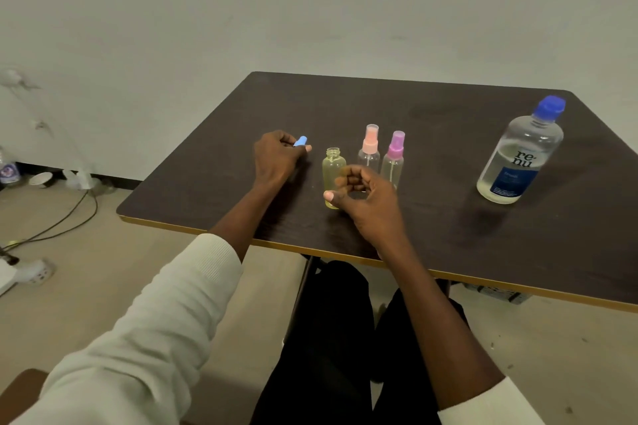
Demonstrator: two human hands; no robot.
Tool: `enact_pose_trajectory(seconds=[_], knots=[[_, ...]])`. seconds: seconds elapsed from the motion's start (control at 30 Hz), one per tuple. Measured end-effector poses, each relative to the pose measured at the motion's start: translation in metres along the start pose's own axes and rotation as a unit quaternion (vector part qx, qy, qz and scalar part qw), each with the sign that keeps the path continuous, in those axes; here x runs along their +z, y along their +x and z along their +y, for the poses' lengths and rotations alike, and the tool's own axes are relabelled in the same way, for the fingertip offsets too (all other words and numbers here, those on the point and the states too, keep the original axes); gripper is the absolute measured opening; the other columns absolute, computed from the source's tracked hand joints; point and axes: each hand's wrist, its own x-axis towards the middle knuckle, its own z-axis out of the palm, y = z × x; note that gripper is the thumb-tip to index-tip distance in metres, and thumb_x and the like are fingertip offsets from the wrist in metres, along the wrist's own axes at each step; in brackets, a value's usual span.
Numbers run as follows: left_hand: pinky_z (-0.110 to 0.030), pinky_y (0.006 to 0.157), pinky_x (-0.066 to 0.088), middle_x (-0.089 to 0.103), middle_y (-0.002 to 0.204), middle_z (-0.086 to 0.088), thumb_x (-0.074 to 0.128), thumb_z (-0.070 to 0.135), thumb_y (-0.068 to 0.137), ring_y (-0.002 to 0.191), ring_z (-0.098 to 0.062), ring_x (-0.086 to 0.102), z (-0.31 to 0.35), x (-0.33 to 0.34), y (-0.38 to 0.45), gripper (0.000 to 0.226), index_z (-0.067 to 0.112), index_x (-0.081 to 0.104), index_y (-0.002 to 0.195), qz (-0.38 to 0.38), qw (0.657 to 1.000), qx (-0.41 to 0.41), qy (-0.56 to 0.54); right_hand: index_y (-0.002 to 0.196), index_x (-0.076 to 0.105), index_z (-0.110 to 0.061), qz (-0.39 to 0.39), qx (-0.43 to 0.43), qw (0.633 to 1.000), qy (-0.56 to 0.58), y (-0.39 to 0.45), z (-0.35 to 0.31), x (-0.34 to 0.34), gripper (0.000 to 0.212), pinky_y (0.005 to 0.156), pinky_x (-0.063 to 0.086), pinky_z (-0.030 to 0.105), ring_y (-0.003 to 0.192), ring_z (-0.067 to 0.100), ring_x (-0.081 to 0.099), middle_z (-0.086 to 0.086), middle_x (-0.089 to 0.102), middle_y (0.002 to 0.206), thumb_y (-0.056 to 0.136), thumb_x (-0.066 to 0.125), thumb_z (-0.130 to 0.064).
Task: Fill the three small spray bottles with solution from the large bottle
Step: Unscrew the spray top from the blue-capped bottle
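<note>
A small yellowish bottle (332, 169) stands uncapped near the front of the dark table (431, 224). My left hand (276, 159) rests left of it, shut on a blue spray cap (300, 141). My right hand (369, 203) hovers just in front and right of the yellowish bottle, fingers loosely curled, holding nothing; I cannot tell if it touches the bottle. Behind it stand a clear bottle with a pink spray top (370, 145) and another with a purple spray top (394, 155). The large clear bottle (518, 162), blue-capped and labelled, stands far right.
The table's near edge has a light wooden trim (276, 244). On the floor to the left lie cables (69, 217), a small bowl (40, 179) and a power strip (7, 278). My legs are under the table.
</note>
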Motion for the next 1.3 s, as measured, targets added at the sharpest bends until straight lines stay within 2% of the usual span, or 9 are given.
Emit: enact_pose_trajectory(seconds=[0.07,0.2,0.37,0.57,0.7,0.93,1.1,1.23,1.3], knots=[[-0.011,0.051,0.033,0.067,0.077,0.001,0.086,0.031,0.077,0.065,-0.009,0.058,-0.001,0.002,0.001,0.028,0.009,0.072,0.085,-0.001,1.0,-0.001,0.006,0.11,0.066,-0.013,-0.007,0.007,1.0,-0.002,0.001,0.003,-0.001,0.041,0.085,0.056,0.032,0.089,0.016,0.064,-0.001,0.069,0.096,0.073,0.084,-0.018],[-0.009,0.048,0.032,0.065,0.077,0.0,0.085,0.03,0.077,0.064,-0.008,0.054,-0.002,0.003,0.002,0.028,0.008,0.07,0.084,0.006,1.0,-0.006,0.011,0.11,0.066,-0.015,-0.011,0.03,0.999,0.006,0.001,0.004,-0.001,0.041,0.085,0.057,0.034,0.088,0.012,0.063,-0.002,0.069,0.097,0.073,0.084,-0.017],[-0.011,0.051,0.029,0.06,0.077,0.003,0.084,0.03,0.08,0.064,-0.005,0.049,-0.003,0.003,0.002,0.029,0.007,0.068,0.086,0.01,1.0,-0.008,0.026,0.11,0.066,-0.015,-0.011,0.038,0.999,0.017,0.0,0.003,-0.002,0.041,0.085,0.057,0.034,0.091,0.016,0.065,-0.002,0.07,0.098,0.073,0.083,-0.017],[-0.02,0.055,0.037,0.063,0.081,0.001,0.085,0.035,0.078,0.073,-0.013,0.057,-0.005,0.004,0.001,0.032,0.008,0.069,0.086,0.011,0.999,-0.007,0.029,0.109,0.067,-0.017,-0.009,0.04,0.999,0.017,0.0,0.004,-0.002,0.039,0.085,0.057,0.034,0.091,0.017,0.065,-0.003,0.07,0.097,0.073,0.083,-0.017],[-0.017,0.054,0.032,0.06,0.082,0.002,0.084,0.034,0.079,0.069,-0.006,0.051,-0.003,0.002,-0.001,0.031,0.011,0.066,0.089,0.011,0.999,-0.009,0.034,0.108,0.067,-0.017,-0.008,0.041,0.999,0.019,0.0,0.004,-0.002,0.038,0.085,0.058,0.034,0.091,0.017,0.065,-0.003,0.07,0.097,0.073,0.083,-0.017],[-0.017,0.056,0.033,0.061,0.088,0.0,0.084,0.036,0.08,0.08,-0.012,0.056,-0.001,0.001,-0.003,0.032,0.013,0.065,0.091,0.003,0.999,-0.01,0.044,0.106,0.067,-0.016,-0.009,0.037,0.999,0.024,-0.001,0.004,-0.003,0.037,0.085,0.058,0.034,0.091,0.02,0.066,-0.002,0.07,0.096,0.073,0.083,-0.015],[-0.016,0.054,0.032,0.061,0.085,0.0,0.084,0.039,0.079,0.076,-0.011,0.055,0.002,0.0,-0.006,0.034,0.012,0.065,0.088,0.011,0.999,-0.015,0.036,0.106,0.067,-0.015,-0.006,0.039,0.999,0.029,0.0,0.004,-0.002,0.037,0.085,0.058,0.037,0.091,0.023,0.066,0.0,0.07,0.095,0.073,0.083,-0.014],[-0.025,0.061,0.042,0.065,0.083,-0.003,0.081,0.046,0.08,0.075,-0.015,0.059,0.003,-0.002,-0.007,0.039,0.011,0.066,0.087,0.054,0.998,-0.011,-0.005,0.106,0.067,-0.015,-0.007,0.038,0.999,0.02,-0.001,0.004,-0.003,0.038,0.086,0.057,0.038,0.09,0.02,0.066,-0.001,0.07,0.096,0.073,0.083,-0.016],[-0.033,0.067,0.051,0.067,0.083,-0.004,0.076,0.043,0.086,0.078,-0.02,0.063,0.005,-0.003,-0.011,0.032,0.013,0.064,0.086,0.094,0.994,0.001,-0.046,0.107,0.067,-0.017,-0.006,0.038,0.999,0.018,-0.001,0.003,-0.003,0.038,0.087,0.057,0.04,0.091,0.019,0.066,-0.003,0.071,0.096,0.072,0.084,-0.017]])
